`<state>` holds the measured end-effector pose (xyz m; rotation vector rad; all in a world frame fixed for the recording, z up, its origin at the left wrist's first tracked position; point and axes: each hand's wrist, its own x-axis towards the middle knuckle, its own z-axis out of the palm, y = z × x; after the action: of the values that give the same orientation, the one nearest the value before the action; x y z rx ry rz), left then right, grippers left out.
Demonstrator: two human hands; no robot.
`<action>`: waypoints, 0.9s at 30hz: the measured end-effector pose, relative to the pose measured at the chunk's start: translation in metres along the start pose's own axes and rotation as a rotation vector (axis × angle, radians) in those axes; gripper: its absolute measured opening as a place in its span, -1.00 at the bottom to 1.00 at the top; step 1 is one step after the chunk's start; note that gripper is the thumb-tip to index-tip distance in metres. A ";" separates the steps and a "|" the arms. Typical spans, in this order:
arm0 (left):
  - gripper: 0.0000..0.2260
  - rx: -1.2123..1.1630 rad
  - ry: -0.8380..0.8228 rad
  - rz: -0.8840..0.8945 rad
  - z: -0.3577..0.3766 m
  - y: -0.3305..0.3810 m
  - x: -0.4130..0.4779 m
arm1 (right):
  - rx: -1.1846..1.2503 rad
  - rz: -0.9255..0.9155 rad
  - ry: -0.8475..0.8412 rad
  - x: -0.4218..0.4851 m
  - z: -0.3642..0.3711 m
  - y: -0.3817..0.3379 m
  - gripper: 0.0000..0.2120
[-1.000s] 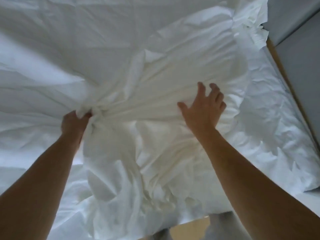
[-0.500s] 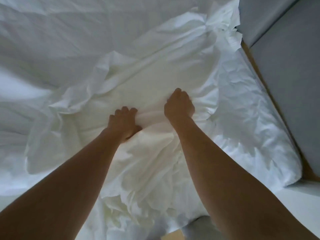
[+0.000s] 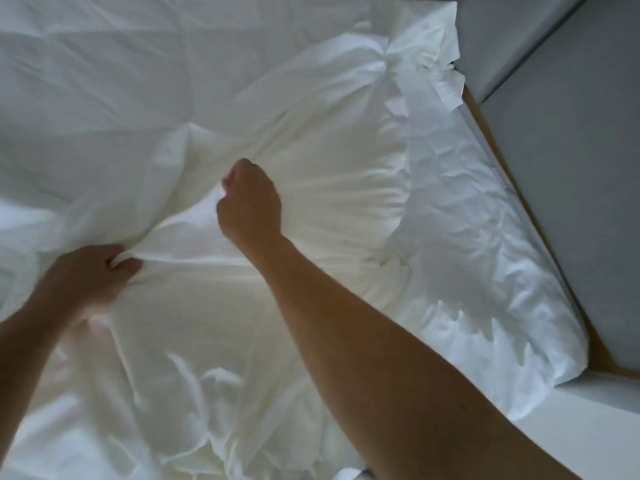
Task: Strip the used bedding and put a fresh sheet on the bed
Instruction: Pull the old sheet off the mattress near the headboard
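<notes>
A loose white sheet [image 3: 329,174] lies bunched in folds across the bed, its gathered mass hanging toward me at the bottom. My left hand [image 3: 86,278] grips a twisted fold of it at the lower left, fingers curled round the cloth. My right hand [image 3: 249,202] is fisted at the centre, holding another fold of the same sheet. Under the sheet, a crinkled white mattress cover [image 3: 485,271] shows along the bed's right side. More white bedding [image 3: 121,64] spreads flat over the far left.
A grey padded panel [image 3: 571,168] runs along the bed's right side, with a thin wooden strip [image 3: 512,168] between it and the mattress. A pale ledge [image 3: 606,410] sits at the lower right corner.
My hands have moved apart: the left has pulled its fold down and left, the right has gone up a little. The sheet is stretched between them.
</notes>
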<state>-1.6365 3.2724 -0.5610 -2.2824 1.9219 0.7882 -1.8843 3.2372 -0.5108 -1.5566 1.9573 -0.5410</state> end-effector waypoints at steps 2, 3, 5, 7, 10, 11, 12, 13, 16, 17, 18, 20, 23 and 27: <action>-0.57 -0.284 -0.072 0.007 -0.031 0.004 0.018 | 0.277 0.062 -0.091 0.008 0.023 -0.028 -0.88; -0.51 -0.441 -0.044 0.017 -0.046 0.019 0.026 | 0.296 0.075 -0.180 0.012 0.029 -0.028 -0.89; -0.49 -0.606 0.095 0.036 -0.054 0.070 0.040 | 0.203 0.067 -0.371 0.013 0.030 -0.009 -0.85; -0.48 -0.484 0.109 0.126 -0.033 0.140 0.049 | 0.065 -0.012 -0.461 0.008 0.021 0.026 -0.82; -0.39 -0.226 -0.112 0.142 0.029 0.220 0.054 | -0.194 -0.128 -0.133 -0.013 -0.009 0.083 -0.82; -0.43 -0.183 -0.192 0.127 0.051 0.232 0.055 | -0.267 -0.110 0.126 -0.018 -0.026 0.103 -0.75; -0.50 -0.148 -0.235 0.133 0.069 0.240 0.050 | -0.304 -0.029 0.356 -0.019 -0.044 0.121 -0.63; -0.57 -0.138 -0.228 0.143 0.082 0.241 0.044 | -0.310 0.119 0.499 -0.016 -0.061 0.140 -0.50; -0.70 -0.175 -0.103 0.178 0.092 0.234 0.036 | -0.036 0.604 0.358 0.020 -0.100 0.179 -0.41; -0.71 -0.146 -0.059 0.194 0.087 0.230 0.039 | 0.090 0.660 0.267 0.034 -0.106 0.185 -0.53; -0.70 -0.116 -0.011 0.211 0.079 0.223 0.044 | 0.148 0.652 0.219 0.045 -0.110 0.186 -0.62; -0.68 -0.048 0.111 0.241 0.051 0.204 0.055 | 0.080 0.538 0.206 0.056 -0.118 0.173 -0.66; -0.62 0.025 0.366 0.307 0.004 0.165 0.068 | -0.076 0.220 0.273 0.060 -0.119 0.140 -0.65; -0.53 0.011 0.339 0.020 -0.039 0.086 0.088 | 0.054 -0.034 0.439 0.052 -0.102 0.100 -0.66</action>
<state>-1.6951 3.1593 -0.5402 -2.5280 2.0711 0.4089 -2.0330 3.2072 -0.5070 -1.5343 2.2104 -1.0113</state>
